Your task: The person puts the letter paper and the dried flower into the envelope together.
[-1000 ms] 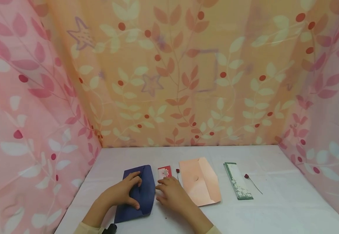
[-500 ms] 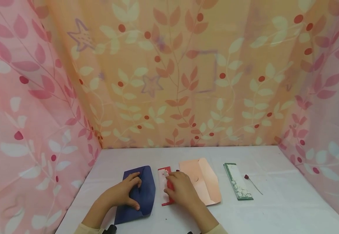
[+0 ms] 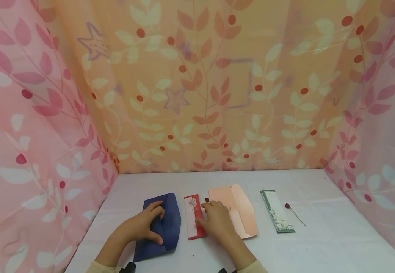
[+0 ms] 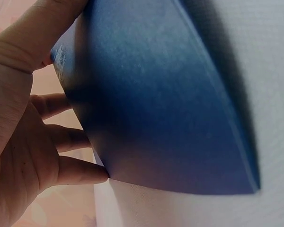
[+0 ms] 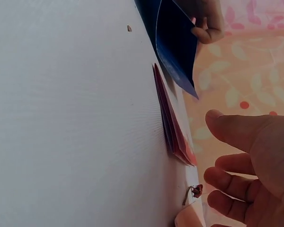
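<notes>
At the left of the table, my left hand (image 3: 144, 224) holds a dark blue envelope (image 3: 173, 222) by its raised flap. In the left wrist view the thumb and fingertips meet the edge of the blue paper (image 4: 165, 113). My right hand (image 3: 219, 220) is over the gap between a folded red-and-white floral card (image 3: 191, 222) and a peach envelope (image 3: 246, 212). Its fingers are relaxed, with nothing between them in the right wrist view, where the card (image 5: 173, 125) lies slightly sprung open on the cloth. A small dried red rose (image 3: 207, 200) shows just beyond the right fingertips, its stem hidden.
To the right lie a green-edged floral card (image 3: 277, 212) and another dried rose (image 3: 287, 206) with a thin stem. White cloth (image 3: 306, 254) covers the table. Patterned curtains (image 3: 197, 94) close off the back and both sides.
The red card has come into fuller view as my right hand moved off it to the right, fingers loosening. My left hand has stayed on the blue envelope.
</notes>
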A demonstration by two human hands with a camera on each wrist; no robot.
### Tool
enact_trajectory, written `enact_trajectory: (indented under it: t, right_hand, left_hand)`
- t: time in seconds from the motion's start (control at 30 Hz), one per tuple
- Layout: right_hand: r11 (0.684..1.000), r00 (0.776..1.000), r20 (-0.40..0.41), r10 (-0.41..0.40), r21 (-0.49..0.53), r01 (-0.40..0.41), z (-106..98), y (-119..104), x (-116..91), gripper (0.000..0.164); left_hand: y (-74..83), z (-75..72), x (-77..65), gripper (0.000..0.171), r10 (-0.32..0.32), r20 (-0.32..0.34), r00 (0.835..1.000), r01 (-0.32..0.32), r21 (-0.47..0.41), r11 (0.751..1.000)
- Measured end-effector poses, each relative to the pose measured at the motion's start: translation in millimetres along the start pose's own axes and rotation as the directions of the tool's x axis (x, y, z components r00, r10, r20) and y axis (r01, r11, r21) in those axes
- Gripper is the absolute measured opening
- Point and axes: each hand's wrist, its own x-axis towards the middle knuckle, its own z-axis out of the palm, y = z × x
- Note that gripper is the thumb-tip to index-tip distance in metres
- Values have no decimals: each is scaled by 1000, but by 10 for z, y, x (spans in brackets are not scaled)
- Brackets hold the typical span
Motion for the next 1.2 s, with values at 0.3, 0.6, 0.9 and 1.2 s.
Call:
enact_trajectory:
  t: [0.3,0.6,0.9,1.2]
  right_hand:
    - [997,997,25,74,-37,-74,71,-50,-33,58]
    - [991,997,34,73,-114,-69,153,-72,-54,51]
    - [985,991,44,130,-123,-123,197,-111,-61,50]
    - [975,975,21,223,-15,-223,196,-147,-70,50]
  left_hand:
    - [-3,-3,0,73,-9,6,1000,9,-5,1000]
    - [-9,1,2,73,-13,9,1000,13,-8,1000]
    - [-11,3,3,74,-9,13,1000,9,-11,1000]
    - [-6,2,6,72,-11,24,1000,12,-20,1000]
